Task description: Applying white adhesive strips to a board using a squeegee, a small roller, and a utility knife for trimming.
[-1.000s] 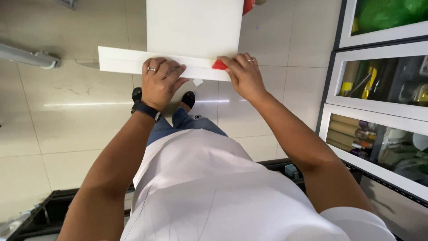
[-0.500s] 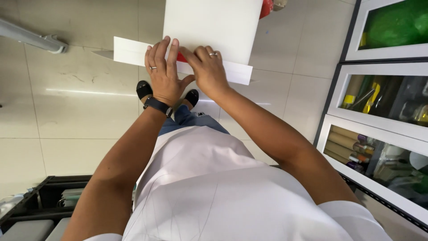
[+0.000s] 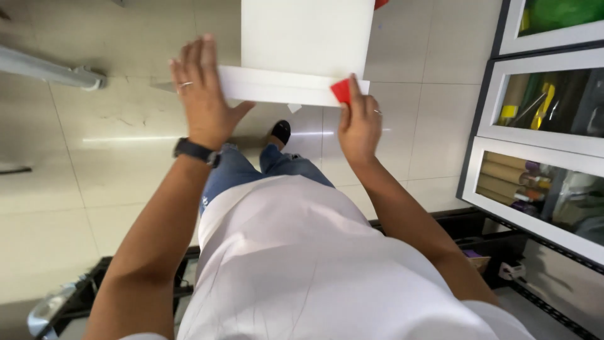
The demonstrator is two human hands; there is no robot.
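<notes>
Left hand (image 3: 204, 104) flat, grip open, on white board (image 3: 286, 88) — right hand (image 3: 358, 123) pinches red scraper (image 3: 341, 90) (glass-front shelves (image 3: 547, 119) beside).

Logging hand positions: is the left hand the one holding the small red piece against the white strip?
No: the right hand presses the red piece, while the left hand lies flat on the white strip.

A pale tiled floor (image 3: 113, 189) fills most of the view. At the far left, a grey pipe (image 3: 50, 70) runs across it. On the right stand white-framed glass cabinets (image 3: 503, 119); the far one shows something green, the middle one yellow-tipped tools, the near one brown cardboard rolls (image 3: 503, 179). Along the near edge lies a black metal rack (image 3: 478, 233), with a shiny metal object (image 3: 47, 315) at the near left corner.
</notes>
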